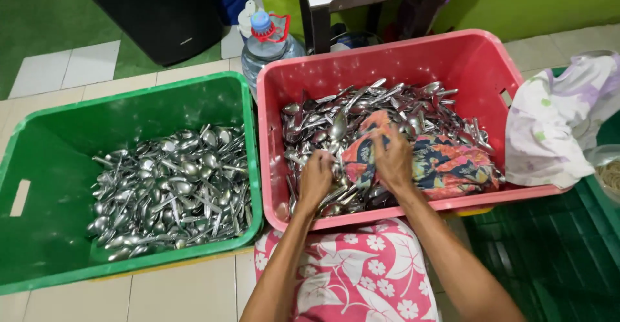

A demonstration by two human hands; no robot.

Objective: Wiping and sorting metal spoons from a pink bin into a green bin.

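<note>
Both hands work inside the pink crate [491, 70]: my right hand [392, 160] bunches the patterned cloth [445, 164] around a spoon, while my left hand [316, 178] pinches cutlery from the spoon pile [387, 102]. At nine o'clock, the green crate [39, 147] keeps its own spoons [174, 189] separate.

Two crates sit side by side on the floor [187, 296] in front of my knees, the left crate [39, 167] touching the right crate [478, 63]. Each holds a heap of spoons [171, 189]. In the right crate a cloth [445, 164] lies on the heap, and both my hands are on it, left hand [316, 178] beside right hand [392, 160]. Behind the crates stands a water bottle [265, 47]; another cloth [555, 122] lies right of them.
</note>
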